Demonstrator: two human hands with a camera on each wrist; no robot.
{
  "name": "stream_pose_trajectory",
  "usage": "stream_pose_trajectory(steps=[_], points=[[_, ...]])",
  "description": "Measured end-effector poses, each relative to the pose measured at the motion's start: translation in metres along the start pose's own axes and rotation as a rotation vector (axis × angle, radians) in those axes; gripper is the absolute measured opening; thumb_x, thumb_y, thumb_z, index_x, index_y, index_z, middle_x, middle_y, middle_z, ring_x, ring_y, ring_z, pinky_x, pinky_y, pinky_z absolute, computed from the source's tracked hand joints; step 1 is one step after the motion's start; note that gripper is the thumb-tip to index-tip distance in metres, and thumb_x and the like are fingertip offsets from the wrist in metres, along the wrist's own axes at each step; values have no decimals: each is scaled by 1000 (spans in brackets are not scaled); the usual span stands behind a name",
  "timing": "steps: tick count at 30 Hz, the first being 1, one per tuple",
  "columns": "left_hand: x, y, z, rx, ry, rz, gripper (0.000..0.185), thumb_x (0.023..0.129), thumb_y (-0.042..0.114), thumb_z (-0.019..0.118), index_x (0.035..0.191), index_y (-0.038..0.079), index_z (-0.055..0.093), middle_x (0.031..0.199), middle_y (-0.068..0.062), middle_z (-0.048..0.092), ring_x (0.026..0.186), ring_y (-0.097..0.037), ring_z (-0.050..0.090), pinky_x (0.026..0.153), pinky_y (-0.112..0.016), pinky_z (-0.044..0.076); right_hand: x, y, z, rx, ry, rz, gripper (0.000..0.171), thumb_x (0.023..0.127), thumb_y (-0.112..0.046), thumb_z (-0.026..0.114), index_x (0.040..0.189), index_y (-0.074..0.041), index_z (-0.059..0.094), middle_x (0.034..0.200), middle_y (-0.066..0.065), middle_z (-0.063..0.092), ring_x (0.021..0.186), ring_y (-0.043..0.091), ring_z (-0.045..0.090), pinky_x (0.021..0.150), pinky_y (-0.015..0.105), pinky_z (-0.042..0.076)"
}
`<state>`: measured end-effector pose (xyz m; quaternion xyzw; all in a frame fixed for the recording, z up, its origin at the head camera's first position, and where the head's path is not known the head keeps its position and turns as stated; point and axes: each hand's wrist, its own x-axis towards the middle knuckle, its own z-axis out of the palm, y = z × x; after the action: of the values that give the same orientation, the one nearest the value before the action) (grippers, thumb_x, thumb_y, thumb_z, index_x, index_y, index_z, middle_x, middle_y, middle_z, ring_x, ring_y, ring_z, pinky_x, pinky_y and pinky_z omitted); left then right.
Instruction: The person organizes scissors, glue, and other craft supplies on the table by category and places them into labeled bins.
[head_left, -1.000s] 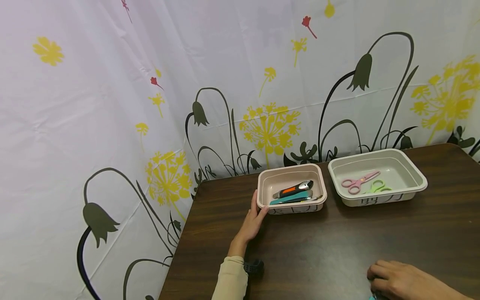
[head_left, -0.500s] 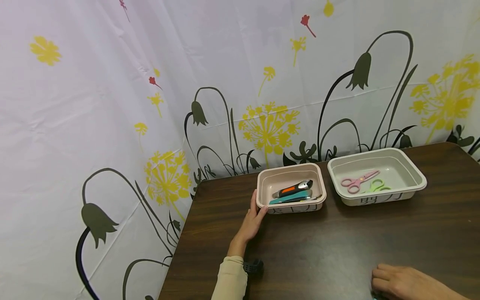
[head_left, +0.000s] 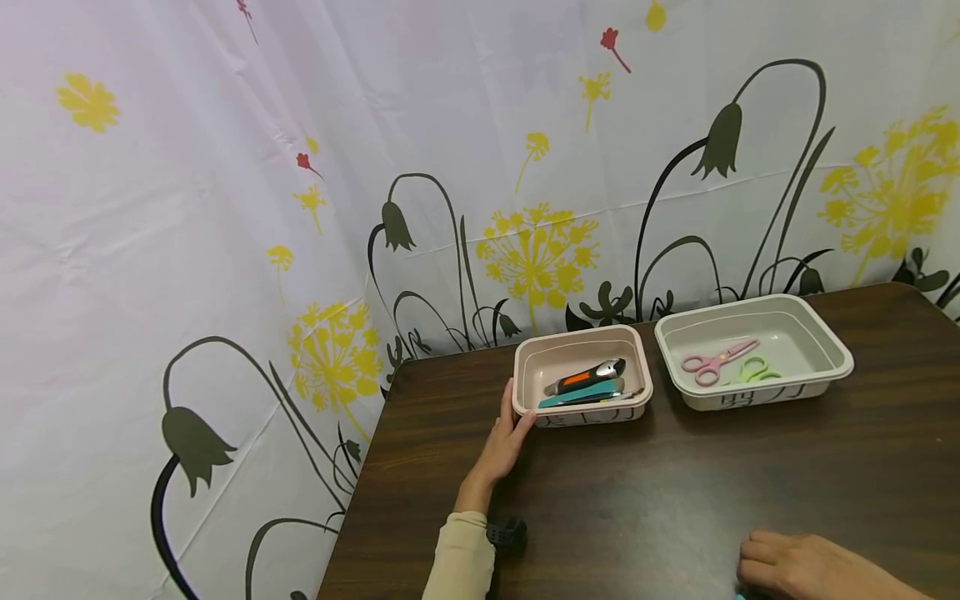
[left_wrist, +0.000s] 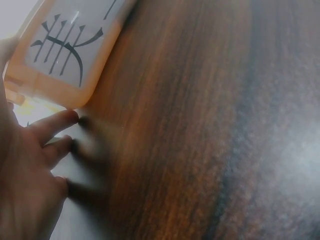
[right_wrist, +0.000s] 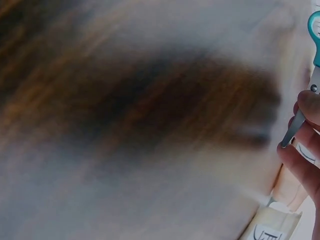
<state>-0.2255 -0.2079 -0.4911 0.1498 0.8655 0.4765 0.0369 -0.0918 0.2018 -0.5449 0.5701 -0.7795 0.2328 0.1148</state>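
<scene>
Left hand (head_left: pixel 504 442) rests flat against the pink tray (head_left: pixel 582 410), fingers straight, unmoved. Right hand (head_left: pixel 802 568) has slid lower toward the table (head_left: pixel 660 500) edge, fingers pinching teal scissors (right_wrist: pixel 306 95), so the pickup looks secured, 2 trays waiting.

left hand (head_left: pixel 508 440): arm extended, fingers straight | right hand (head_left: pixel 802 567): low (near frame edge), fingers curled, pinching

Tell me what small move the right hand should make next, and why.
Probably lift the teal-handled scissors toward the white tray. The right hand pinches them low on the table, and that tray already holds pink scissors and green scissors.
</scene>
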Motion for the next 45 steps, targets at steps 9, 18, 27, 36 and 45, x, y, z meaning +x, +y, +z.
stream_pose_trajectory(steps=[9, 18, 27, 36, 45], points=[[-1, 6, 0, 17, 14, -17, 71, 105, 27, 48, 159, 15, 3, 156, -24, 25, 137, -40, 33, 107, -59, 27, 9, 1, -21, -36, 55, 44, 18, 92, -23, 69, 103, -33, 59, 96, -24, 46, 84, -8, 40, 63, 5, 30], [0, 5, -1, 11, 18, -10, 71, 104, 23, 48, 158, 11, 4, 156, -25, 26, 137, -40, 34, 106, -60, 27, 11, 15, -40, -128, 133, 120, 27, 105, -37, 36, 102, -32, 62, 96, -24, 47, 82, -8, 42, 64, 5, 37], [-2, 5, -2, 20, -4, -21, 71, 105, 27, 47, 158, 17, 1, 158, -24, 22, 139, -40, 30, 108, -58, 25, 13, 43, -64, -267, 305, 181, 36, 105, -40, 34, 96, -28, 66, 93, -23, 51, 80, -9, 45, 62, 10, 41], [-3, 5, 0, 30, 11, -28, 71, 105, 29, 47, 159, 18, 2, 157, -22, 24, 138, -42, 30, 108, -62, 20, 10, 67, -88, -452, 353, 277, 49, 104, -43, 25, 95, -20, 68, 95, -15, 58, 87, 2, 52, 67, 24, 46], [-3, 5, 2, 13, 33, -22, 70, 105, 25, 47, 159, 15, 4, 157, -23, 25, 138, -42, 31, 108, -62, 19, 6, 91, -104, -572, 415, 418, 49, 105, -42, 31, 94, -9, 66, 88, 3, 63, 81, 24, 60, 59, 46, 49]])
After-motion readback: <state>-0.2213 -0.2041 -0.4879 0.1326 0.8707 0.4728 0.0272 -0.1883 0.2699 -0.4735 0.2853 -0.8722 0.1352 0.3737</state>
